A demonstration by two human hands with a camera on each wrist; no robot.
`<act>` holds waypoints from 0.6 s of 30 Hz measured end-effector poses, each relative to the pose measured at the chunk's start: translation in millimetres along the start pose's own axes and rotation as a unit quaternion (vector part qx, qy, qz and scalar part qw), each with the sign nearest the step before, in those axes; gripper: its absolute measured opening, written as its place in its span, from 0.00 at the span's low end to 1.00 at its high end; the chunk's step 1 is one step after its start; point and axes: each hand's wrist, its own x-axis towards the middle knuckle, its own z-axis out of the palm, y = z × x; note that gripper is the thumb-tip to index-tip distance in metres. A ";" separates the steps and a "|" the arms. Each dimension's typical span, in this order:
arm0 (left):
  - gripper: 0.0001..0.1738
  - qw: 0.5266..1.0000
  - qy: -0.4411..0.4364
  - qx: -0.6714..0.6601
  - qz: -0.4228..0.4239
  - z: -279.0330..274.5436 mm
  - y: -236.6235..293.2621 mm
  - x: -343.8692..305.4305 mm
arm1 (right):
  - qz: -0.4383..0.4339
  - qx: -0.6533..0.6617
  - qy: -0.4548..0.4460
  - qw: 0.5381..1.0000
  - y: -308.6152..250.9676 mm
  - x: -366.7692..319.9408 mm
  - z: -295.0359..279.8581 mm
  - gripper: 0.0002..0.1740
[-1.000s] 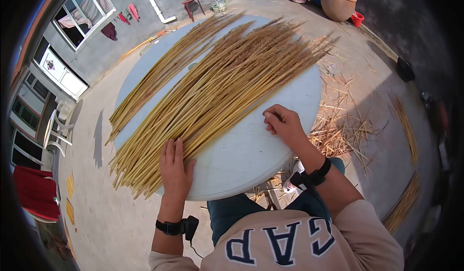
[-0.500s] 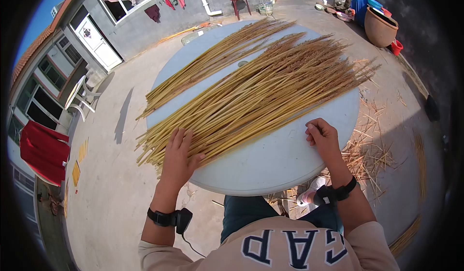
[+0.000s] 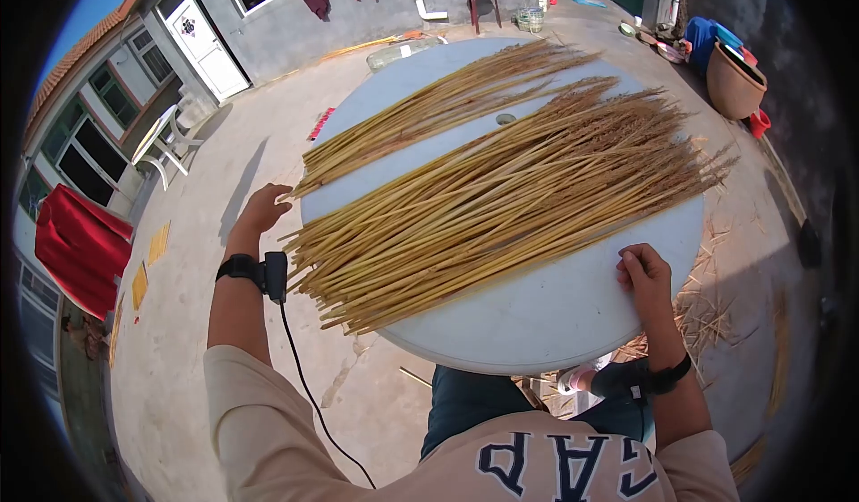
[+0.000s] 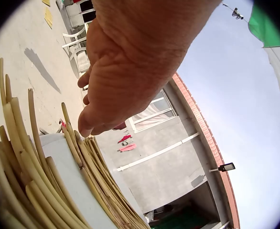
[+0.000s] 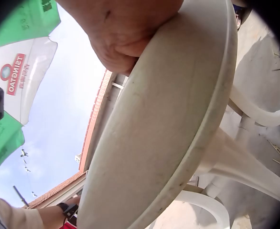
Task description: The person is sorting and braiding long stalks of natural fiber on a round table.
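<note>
Two bundles of long stalks with brown feathery heads lie on a round pale table (image 3: 510, 341). The wide bundle (image 3: 465, 207) is nearer the person, the narrow bundle (image 3: 403, 122) farther off. At the cut ends of the narrow bundle, the left hand (image 3: 265, 208) reaches with fingers extended; in the left wrist view the hand (image 4: 125, 71) is close beside those stalks (image 4: 90, 167), contact unclear. The right hand (image 3: 646, 274) rests loosely curled and empty by the table's right side, also partly seen in the right wrist view (image 5: 125, 38).
A white chair (image 3: 164, 144) stands to the left, a dark red stool (image 3: 482, 5) beyond the table. Stalk scraps (image 3: 707, 319) litter the ground at the right. A large clay pot (image 3: 735, 81) is at the back right. A cable (image 3: 313, 395) hangs from the left wrist device.
The left hand has left the wide bundle and moved away from the body to the narrow bundle's cut ends. The right hand keeps its loosely curled pose. The head view has shifted.
</note>
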 end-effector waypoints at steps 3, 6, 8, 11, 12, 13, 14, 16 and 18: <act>0.25 0.996 -0.067 0.037 -0.045 19.0 -7.6 13.5 | 0.007 0.000 0.011 1.000 -3.8 1.0 2.2 0.06; 0.28 0.998 -0.045 -0.026 0.021 39.1 -9.8 26.8 | 0.017 -0.006 0.024 1.000 -8.6 1.7 3.4 0.06; 0.30 0.998 -0.057 -0.022 0.014 45.6 -5.2 32.0 | 0.024 -0.011 0.026 0.999 -11.2 1.0 5.7 0.06; 0.27 0.998 -0.048 0.008 0.044 47.7 6.1 36.3 | 0.032 -0.019 0.035 0.999 -15.1 0.6 6.9 0.06; 0.23 0.998 -0.043 0.035 0.041 46.3 12.4 35.5 | 0.032 -0.015 0.032 0.999 -15.8 0.7 7.0 0.06; 0.20 0.997 -0.037 0.063 0.038 46.2 17.7 34.7 | 0.032 -0.010 0.030 0.999 -16.5 0.4 6.6 0.06; 0.20 0.996 -0.039 0.063 0.045 47.4 21.8 34.6 | 0.034 -0.010 0.036 0.999 -16.2 0.1 6.1 0.06; 0.10 0.993 -0.024 0.111 0.031 49.1 29.7 35.0 | 0.034 -0.006 0.028 0.999 -14.3 1.1 5.9 0.07; 0.07 0.984 -0.008 0.170 0.061 54.6 29.4 34.6 | 0.032 -0.005 0.031 0.999 -15.4 1.1 6.5 0.06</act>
